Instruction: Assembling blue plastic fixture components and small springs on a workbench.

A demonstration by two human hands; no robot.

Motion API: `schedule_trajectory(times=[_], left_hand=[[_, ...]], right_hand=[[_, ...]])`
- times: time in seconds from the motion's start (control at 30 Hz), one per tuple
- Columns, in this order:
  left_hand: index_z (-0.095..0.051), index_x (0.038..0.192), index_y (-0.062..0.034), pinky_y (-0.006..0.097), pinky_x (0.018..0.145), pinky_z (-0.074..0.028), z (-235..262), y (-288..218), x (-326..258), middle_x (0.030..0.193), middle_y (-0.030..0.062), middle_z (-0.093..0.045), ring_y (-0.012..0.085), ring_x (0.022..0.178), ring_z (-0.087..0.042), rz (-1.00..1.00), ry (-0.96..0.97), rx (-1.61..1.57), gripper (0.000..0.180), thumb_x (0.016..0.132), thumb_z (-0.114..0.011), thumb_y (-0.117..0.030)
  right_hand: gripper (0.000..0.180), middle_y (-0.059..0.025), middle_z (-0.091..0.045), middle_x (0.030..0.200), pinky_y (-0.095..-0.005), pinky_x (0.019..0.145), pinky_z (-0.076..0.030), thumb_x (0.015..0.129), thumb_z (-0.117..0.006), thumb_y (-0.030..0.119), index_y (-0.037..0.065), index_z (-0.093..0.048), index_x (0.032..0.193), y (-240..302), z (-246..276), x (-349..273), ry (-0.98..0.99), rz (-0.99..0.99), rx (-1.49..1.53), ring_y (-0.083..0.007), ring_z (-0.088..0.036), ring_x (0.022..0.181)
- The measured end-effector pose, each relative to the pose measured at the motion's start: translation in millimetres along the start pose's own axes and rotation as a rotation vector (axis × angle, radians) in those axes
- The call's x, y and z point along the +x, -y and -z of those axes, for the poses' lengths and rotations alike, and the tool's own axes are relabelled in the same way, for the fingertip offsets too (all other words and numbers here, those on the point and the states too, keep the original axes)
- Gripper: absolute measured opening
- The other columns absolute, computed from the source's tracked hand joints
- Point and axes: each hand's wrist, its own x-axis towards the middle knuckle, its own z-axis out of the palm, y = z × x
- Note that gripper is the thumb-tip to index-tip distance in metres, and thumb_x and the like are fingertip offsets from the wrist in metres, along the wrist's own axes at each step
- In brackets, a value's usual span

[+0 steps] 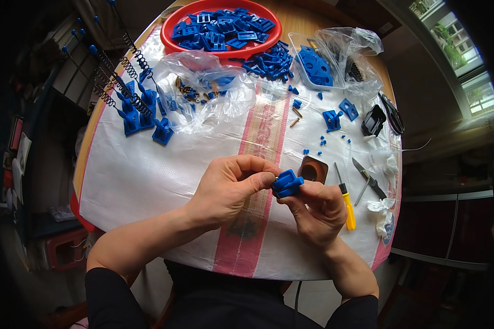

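Over the middle of the covered table, my right hand (319, 211) grips a blue plastic part (287, 185) between thumb and fingers. My left hand (230, 186) is closed in a pinch at the left end of that part. A tiny metallic glint shows at its fingertips, but what they pinch is too small to name. Just behind the right hand lies a brown square dish (313, 169). A screwdriver with a yellow handle (350, 213) rests to the right of this hand.
A red basin (167, 39) of blue plates stands at the back, beside a heap of small blue pieces (271, 60). Blue bases with springs (130, 118) stand left, near a plastic bag (225, 112) holding brass pieces. A knife (369, 178) and a black box (373, 120) lie right.
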Motion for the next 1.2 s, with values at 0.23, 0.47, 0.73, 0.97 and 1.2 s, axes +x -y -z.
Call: schedule_trajectory(times=[0.23, 0.47, 0.73, 0.97, 1.2], left_hand=[[-0.066, 0.11, 0.0047, 0.03, 0.092, -0.05, -2, 3, -2, 0.106, 0.0105, -0.069, 0.0141, 0.099, -0.063, -0.053, -0.001, 0.009, 0.019, 0.096, -0.061, -0.006], [-0.066, 0.107, 0.0035, 0.033, 0.096, -0.049, -4, 5, -5, 0.113, 0.0143, -0.067, 0.017, 0.105, -0.062, -0.121, 0.011, -0.008, 0.015, 0.095, -0.061, -0.003], [-0.064, 0.107, 0.0042, 0.035, 0.099, -0.05, -2, 14, -4, 0.119, 0.0164, -0.062, 0.0207, 0.11, -0.061, -0.382, 0.066, 0.126, 0.018, 0.09, -0.061, 0.008], [-0.063, 0.109, 0.0035, 0.035, 0.099, -0.05, 2, 14, 1, 0.121, 0.0177, -0.06, 0.0213, 0.113, -0.06, -0.4, 0.143, 0.168, 0.02, 0.089, -0.062, 0.009], [-0.062, 0.111, 0.0029, 0.028, 0.087, -0.055, -10, 23, -5, 0.109, 0.0122, -0.066, 0.0157, 0.096, -0.065, -0.274, 0.026, -0.043, 0.02, 0.091, -0.064, 0.003]], right_hand=[[0.04, -0.0165, -0.069, 0.102, -0.0287, 0.081, -0.058, 0.077, -0.076, -0.011, -0.001, -0.055, 0.109, 3, -2, 0, -0.02, 0.035, -0.028, -0.0191, -0.069, 0.094], [0.04, -0.0177, -0.069, 0.102, -0.0295, 0.081, -0.058, 0.077, -0.076, -0.011, -0.001, -0.055, 0.109, 3, -1, 0, -0.037, 0.064, -0.042, -0.0207, -0.07, 0.095], [0.04, -0.0169, -0.069, 0.103, -0.0314, 0.083, -0.057, 0.076, -0.077, -0.01, 0.0, -0.055, 0.107, 0, 0, 0, -0.034, 0.039, 0.026, -0.0197, -0.069, 0.095], [0.042, -0.0143, -0.067, 0.104, -0.0304, 0.084, -0.057, 0.075, -0.079, -0.009, 0.001, -0.054, 0.108, -7, 4, -2, -0.042, 0.01, 0.043, -0.0177, -0.068, 0.095], [0.041, -0.013, -0.066, 0.104, -0.0287, 0.082, -0.055, 0.076, -0.078, -0.009, 0.0, -0.056, 0.109, -7, 4, 6, -0.04, 0.037, 0.039, -0.0164, -0.067, 0.094]])
